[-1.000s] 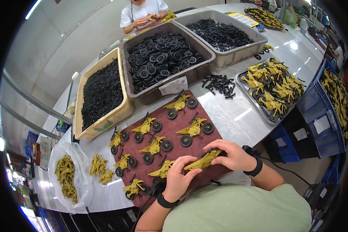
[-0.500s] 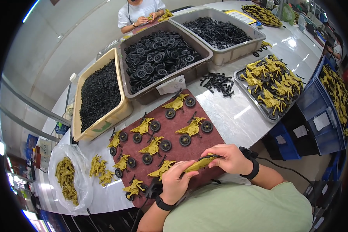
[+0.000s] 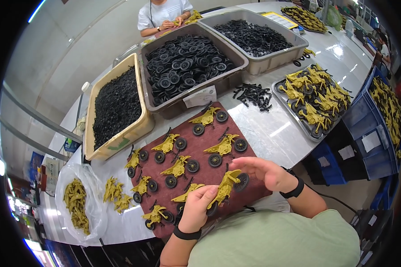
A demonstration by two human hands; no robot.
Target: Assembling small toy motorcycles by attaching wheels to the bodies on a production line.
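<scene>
A yellow toy motorcycle [image 3: 227, 187] with black wheels is pinched between the thumb and fingers of my left hand [image 3: 197, 208], tilted above the mat's near edge. Beside its upper wheel, my right hand [image 3: 272, 175] is raised with fingers stretched out and apart, holding nothing. Below lies a red-brown mat [image 3: 190, 143] bearing several more yellow toy motorcycles [image 3: 221, 147], set out in rough rows, with black wheels and thin black parts fitted. My left hand partly covers one motorcycle [image 3: 187, 193] on the mat.
Beyond the mat stand a cream bin [image 3: 131, 133] of small black parts, a grey bin [image 3: 234, 75] of wheels and another grey bin [image 3: 265, 66] of black pieces. Right is a metal tray [image 3: 284, 111] of motorcycles; left, a plastic bag [image 3: 99, 218] of yellow pieces. A person [image 3: 162, 15] works opposite.
My right hand has let go of the toy motorcycle and opened, moving slightly away. The left hand keeps it, now turned more upright so its wheels show.
</scene>
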